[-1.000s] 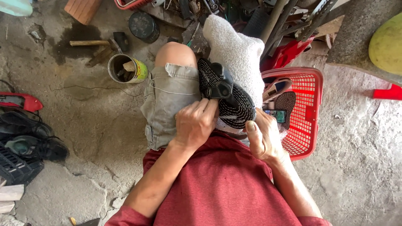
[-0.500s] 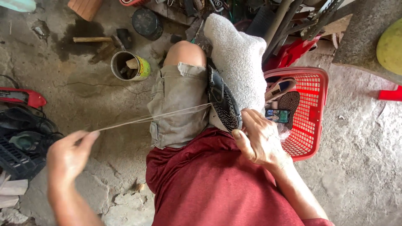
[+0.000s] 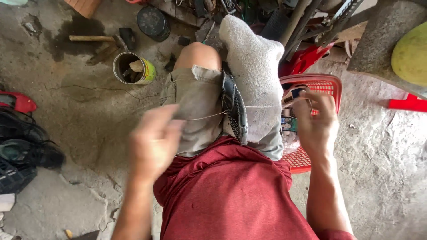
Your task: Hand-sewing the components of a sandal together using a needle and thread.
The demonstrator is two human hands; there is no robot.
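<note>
Pulling a thin pale thread [image 3: 202, 117] taut, the blurred left hand [image 3: 153, 142] pinches its end with curled fingers. The thread runs into a black mesh shoe [image 3: 234, 111] wedged between the knees. The right hand [image 3: 315, 120], half closed, grips the thread's other end above a red plastic basket [image 3: 327, 84].

A rough cobbler's workshop set on the ground; the concrete floor [image 3: 80, 102] is cracked and stained; a hammer [image 3: 95, 39], a tin [image 3: 132, 68] of odds and ends, worn shoes [image 3: 24, 146], a red basket [image 3: 322, 89] and piled scrap [image 3: 284, 18] lie around the seated person.
</note>
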